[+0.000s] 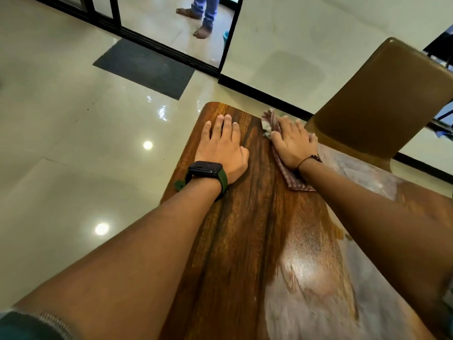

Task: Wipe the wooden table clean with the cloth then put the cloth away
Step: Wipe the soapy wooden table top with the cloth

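Right hand [291,143] flat on checked, crumpled cloth [288,174], wooden table [247,231]

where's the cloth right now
In the head view the cloth lies flat on the table near its far right edge, pressed under the right hand, with the brown chair just beyond.

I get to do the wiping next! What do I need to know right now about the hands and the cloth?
Left hand: flat on the wooden table, fingers straight, holding nothing.
Right hand: presses the checked cloth flat near the table's far end, beside the brown chair.
Done: wiping is under way; a shiny patch shows nearer you.
Left: finish wiping the table, then put the cloth away.
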The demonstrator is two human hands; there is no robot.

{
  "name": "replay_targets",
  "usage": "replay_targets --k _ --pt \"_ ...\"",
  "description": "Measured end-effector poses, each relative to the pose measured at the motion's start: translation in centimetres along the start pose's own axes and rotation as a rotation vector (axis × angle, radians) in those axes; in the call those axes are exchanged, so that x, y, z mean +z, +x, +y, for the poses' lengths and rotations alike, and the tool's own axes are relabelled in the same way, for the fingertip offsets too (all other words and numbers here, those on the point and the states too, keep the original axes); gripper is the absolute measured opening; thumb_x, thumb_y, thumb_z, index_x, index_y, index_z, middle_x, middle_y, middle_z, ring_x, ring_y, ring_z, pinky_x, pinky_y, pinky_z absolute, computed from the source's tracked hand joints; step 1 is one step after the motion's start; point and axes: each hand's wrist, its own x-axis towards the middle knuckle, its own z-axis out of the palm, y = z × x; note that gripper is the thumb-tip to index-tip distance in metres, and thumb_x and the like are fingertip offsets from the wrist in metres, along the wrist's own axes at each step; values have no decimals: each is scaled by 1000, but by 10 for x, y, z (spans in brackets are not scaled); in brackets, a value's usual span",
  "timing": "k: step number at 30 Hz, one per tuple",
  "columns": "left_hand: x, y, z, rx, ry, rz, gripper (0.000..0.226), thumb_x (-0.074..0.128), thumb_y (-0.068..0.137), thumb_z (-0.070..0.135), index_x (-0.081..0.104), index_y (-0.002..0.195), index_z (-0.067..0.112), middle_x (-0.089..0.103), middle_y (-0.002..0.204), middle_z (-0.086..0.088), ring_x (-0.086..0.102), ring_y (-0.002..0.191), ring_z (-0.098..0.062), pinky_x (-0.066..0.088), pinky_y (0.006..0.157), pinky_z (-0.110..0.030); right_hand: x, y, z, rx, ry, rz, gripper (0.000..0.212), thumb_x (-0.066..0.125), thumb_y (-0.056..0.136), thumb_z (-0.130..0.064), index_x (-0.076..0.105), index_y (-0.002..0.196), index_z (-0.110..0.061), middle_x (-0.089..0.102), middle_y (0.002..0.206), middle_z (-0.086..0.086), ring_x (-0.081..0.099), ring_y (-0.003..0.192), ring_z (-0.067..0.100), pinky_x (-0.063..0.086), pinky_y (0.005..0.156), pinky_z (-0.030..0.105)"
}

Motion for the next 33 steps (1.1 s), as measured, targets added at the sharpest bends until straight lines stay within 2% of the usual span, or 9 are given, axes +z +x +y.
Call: replay_targets --k 4,9,11,14,16,18,22,26,33 --pt "-3 -3 -2 20 -15 -13 60 23 93 34 12 146 8 7 156 -11 2 143 -25 0 117 -43 5 -13 0 37 -15 -11 69 10 85 -52 12 150 -30 7 159 -3 3 146 19 4 115 54" --pt "-2 0 -2 27 -20 -10 60 24 93 33 13 145 7 8 155 -12 3 143 -26 2 116 -44 9 -129 0 -44 53 -12 60 10 88 -55 2 145 -40 -7 157 -12 -9 145 11 -2 117 50" --pt "-3 -1 -1 24 -15 -2 60 25 93 32 14 145 6 10 155 -13 4 143 -27 3 116 -44 13 -195 -1 -87 45 -8 58 12 89 -56 10 145 -42 -3 157 -14 -7 145 10 -1 116 48" --pt "-4 -4 0 26 -4 -5 60 24 93 33 13 145 6 10 155 -14 5 143 -28 4 116 -45 21 -256 3 -161 -45 62 51 25 92 -52 30 141 -37 18 155 -10 11 144 16 9 112 46" --pt "-4 -6 1 29 10 -7 60 24 93 33 13 145 6 10 155 -14 5 143 -28 4 116 -45 17 -244 10 -208 -41 74 46 34 87 -49 41 130 -33 33 145 -4 26 137 23 21 108 51" --pt "-2 -5 2 27 21 -6 60 24 93 32 14 145 5 10 155 -14 6 143 -28 4 116 -46 10 -206 17 -196 -10 69 48 33 85 -50 43 127 -29 40 139 3 33 131 27 31 102 58" --pt "1 -1 1 25 26 5 60 25 92 32 15 145 5 11 155 -15 7 143 -29 6 116 -47 4 -104 33 -69 16 34 67 18 85 -57 28 145 -30 19 156 0 13 143 20 13 113 56" --pt "-1 0 2 52 17 4 59 26 92 32 16 144 5 12 154 -15 8 142 -30 6 116 -48 0 -43 37 119 41 51 67 19 85 -53 22 148 -30 10 159 -2 3 146 20 6 114 57" --pt "-11 -7 4 143 -33 47 54 31 93 28 25 141 5 21 152 -16 16 141 -29 11 115 -44 7 -81 16 233 52 61 54 25 98 -44 18 149 -30 4 160 -2 -2 146 20 0 114 57"
